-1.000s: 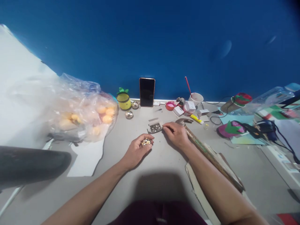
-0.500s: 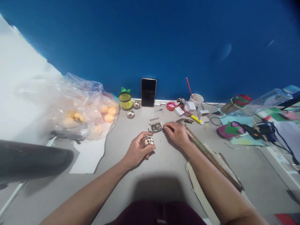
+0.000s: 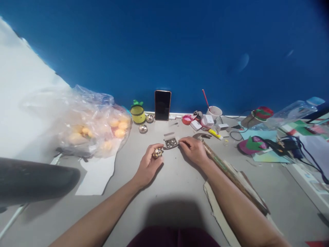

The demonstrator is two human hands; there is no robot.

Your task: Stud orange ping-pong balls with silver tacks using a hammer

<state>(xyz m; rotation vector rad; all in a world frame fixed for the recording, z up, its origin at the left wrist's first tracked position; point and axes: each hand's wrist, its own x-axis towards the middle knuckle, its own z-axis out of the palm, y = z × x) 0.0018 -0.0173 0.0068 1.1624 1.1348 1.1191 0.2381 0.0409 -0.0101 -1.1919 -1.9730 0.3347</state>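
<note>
My left hand (image 3: 148, 164) is closed round a small shiny gold ball (image 3: 157, 153) studded with dark spots, held just above the grey table (image 3: 180, 178). Right of it lies a small open box of metal pins (image 3: 171, 142). My right hand (image 3: 193, 150) rests on the table with its fingertips pinched together at the box's right edge; what they pinch is too small to make out. Under my right wrist runs a hammer (image 3: 226, 168), its head just beyond the hand.
A clear plastic bag of orange and yellow balls (image 3: 95, 127) lies at the left. A phone (image 3: 162, 105) leans on the blue wall, with a yellow pineapple pot (image 3: 138, 112), two shiny balls (image 3: 143, 128), a cup (image 3: 214, 110), glue and felt scraps (image 3: 253, 144) along the back.
My left hand has turned the gold ball in its fingers and moved it a little forward towards the pin box. My right hand has stayed at the box.
</note>
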